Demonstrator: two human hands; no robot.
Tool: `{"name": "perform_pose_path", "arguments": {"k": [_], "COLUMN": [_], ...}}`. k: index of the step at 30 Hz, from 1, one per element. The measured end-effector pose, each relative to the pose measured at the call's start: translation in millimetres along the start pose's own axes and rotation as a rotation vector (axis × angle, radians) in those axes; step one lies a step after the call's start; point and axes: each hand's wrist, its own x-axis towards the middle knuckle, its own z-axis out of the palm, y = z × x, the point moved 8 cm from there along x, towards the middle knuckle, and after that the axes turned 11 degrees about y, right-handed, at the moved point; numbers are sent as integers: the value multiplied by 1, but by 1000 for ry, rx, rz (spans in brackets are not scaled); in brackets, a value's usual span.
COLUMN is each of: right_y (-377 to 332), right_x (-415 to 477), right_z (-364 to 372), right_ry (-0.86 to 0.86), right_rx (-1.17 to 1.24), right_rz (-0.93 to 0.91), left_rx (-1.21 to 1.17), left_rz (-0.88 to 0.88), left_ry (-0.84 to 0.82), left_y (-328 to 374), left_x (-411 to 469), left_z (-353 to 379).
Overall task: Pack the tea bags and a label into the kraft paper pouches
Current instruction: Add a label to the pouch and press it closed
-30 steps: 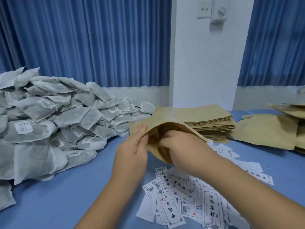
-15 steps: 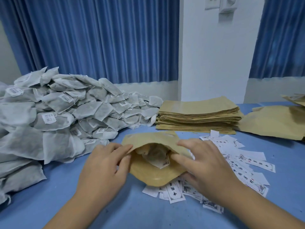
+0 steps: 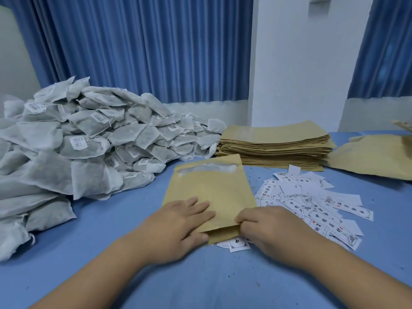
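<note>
- A flat tan kraft paper pouch (image 3: 209, 192) lies at the centre of the frame, its clear window strip facing up at the far end. Half a second earlier it was held open, mouth toward the camera and contents showing.
- The left hand (image 3: 178, 226) presses down on the pouch's near left corner with straight fingers; its grip is open and holds nothing.
- The right hand (image 3: 272, 230) has curled fingers and thumb, its grip pinched on the pouch's near edge, where the mouth was.
- With the mouth flattened, filling looks finished for this pouch. The step in hand appears to be pressing the opening closed. Whether a label went in cannot be seen now.
- The near right corner of the pouch overlaps a scatter of white printed paper labels (image 3: 312, 206) at centre right.
- A heap of white mesh tea bags (image 3: 89, 141) fills the left of the frame, just beside the pouch.
- A stack of flat kraft pouches (image 3: 276, 141) waits behind, at upper centre right.
- All of it rests on a blue table (image 3: 200, 282), before a blue pleated curtain (image 3: 145, 52).
</note>
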Motion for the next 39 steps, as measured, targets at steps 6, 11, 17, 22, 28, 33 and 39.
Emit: {"name": "perform_pose_path", "arguments": {"k": [6, 11, 17, 22, 28, 33, 39], "right_y": [-1, 19, 32, 35, 33, 24, 25], "right_x": [-1, -8, -7, -9, -6, -3, -3], "right_z": [-1, 7, 12, 6, -18, -21, -13], "right_ry": [-50, -93, -70, 4, 69, 58, 113], "right_rx": [69, 261, 356, 366, 238, 65, -73], "right_rz": [85, 308, 495, 535, 364, 235, 244], "left_rx": [-278, -385, -312, -247, -131, -150, -46], "left_rz": [-88, -209, -267, -357, -323, -293, -207], "left_ry": [-116, 101, 381, 501, 552, 602, 589], "left_y": [-10, -29, -46, -55, -49, -45, -33], "left_x": [-28, -39, -51, -57, -57, -59, -55], "left_z": [21, 2, -19, -26, -35, -41, -47]}}
